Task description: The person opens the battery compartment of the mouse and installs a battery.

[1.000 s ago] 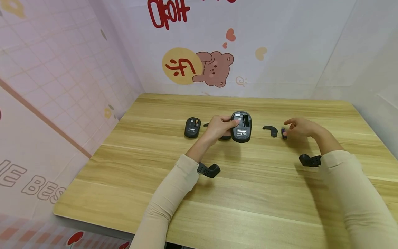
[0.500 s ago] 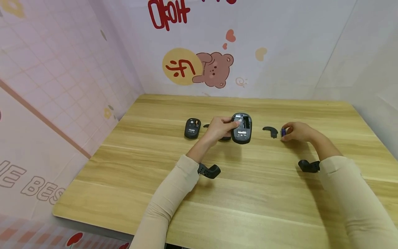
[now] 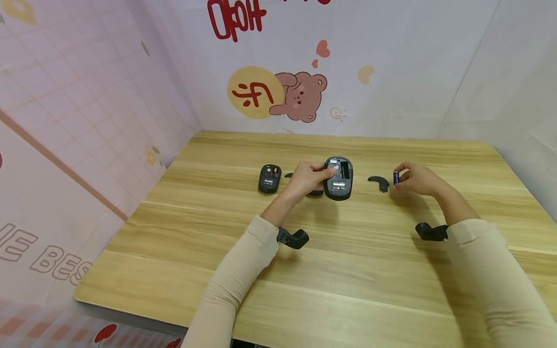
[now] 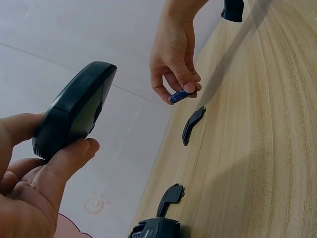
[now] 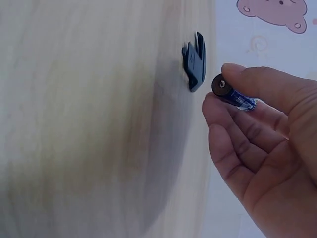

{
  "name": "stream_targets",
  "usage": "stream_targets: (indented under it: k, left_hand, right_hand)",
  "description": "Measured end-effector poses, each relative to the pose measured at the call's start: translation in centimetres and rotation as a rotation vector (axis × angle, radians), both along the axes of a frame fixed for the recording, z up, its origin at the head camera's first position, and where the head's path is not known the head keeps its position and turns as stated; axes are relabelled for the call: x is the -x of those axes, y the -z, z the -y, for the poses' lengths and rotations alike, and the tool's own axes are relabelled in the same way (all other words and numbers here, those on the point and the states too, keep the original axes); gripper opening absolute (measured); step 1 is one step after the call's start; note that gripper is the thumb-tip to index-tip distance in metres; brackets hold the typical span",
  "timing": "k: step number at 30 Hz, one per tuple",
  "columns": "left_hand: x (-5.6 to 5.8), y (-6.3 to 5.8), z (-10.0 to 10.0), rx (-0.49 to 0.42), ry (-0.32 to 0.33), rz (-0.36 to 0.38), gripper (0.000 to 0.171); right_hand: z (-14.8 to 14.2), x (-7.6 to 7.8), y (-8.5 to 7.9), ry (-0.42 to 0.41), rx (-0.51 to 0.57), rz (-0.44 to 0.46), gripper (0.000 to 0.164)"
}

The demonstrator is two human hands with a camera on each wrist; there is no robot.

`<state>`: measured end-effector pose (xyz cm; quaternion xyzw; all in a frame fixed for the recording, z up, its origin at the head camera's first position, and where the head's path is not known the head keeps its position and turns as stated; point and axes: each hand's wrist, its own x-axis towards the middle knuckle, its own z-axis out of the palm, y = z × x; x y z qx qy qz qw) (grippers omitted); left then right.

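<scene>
My left hand grips a black computer mouse above the table, its underside turned up toward the head camera. An uncovered battery slot shows in that underside. Between thumb and fingertips, my right hand pinches a blue battery; the right wrist view has one end of the battery facing the camera. A curved black battery cover lies on the table just left of the right hand.
A second mouse lies underside up at the left, with a battery showing in it. Behind my left hand, another black mouse is mostly hidden. Another cover lies beside it. The wooden table meets a printed wall.
My right hand has closed its fingertips on the battery and lifted it from the table, standing it more upright. The left hand and its mouse have hardly moved.
</scene>
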<state>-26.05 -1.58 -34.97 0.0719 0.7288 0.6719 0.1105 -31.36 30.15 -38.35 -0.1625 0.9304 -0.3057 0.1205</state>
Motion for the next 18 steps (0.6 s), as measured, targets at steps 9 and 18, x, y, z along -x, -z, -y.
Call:
stream_targets:
  k: [9, 18]
  left_hand:
    - [-0.1, 0.1, 0.1, -0.001, -0.002, -0.003, 0.037]
    - [-0.1, 0.1, -0.1, 0.016, -0.015, -0.009, 0.040]
  right_hand:
    - [0.6, -0.3, -0.3, 0.053, 0.111, -0.024, 0.045]
    - [1.9, -1.0, -1.3, 0.095, 0.176, -0.097, 0.042]
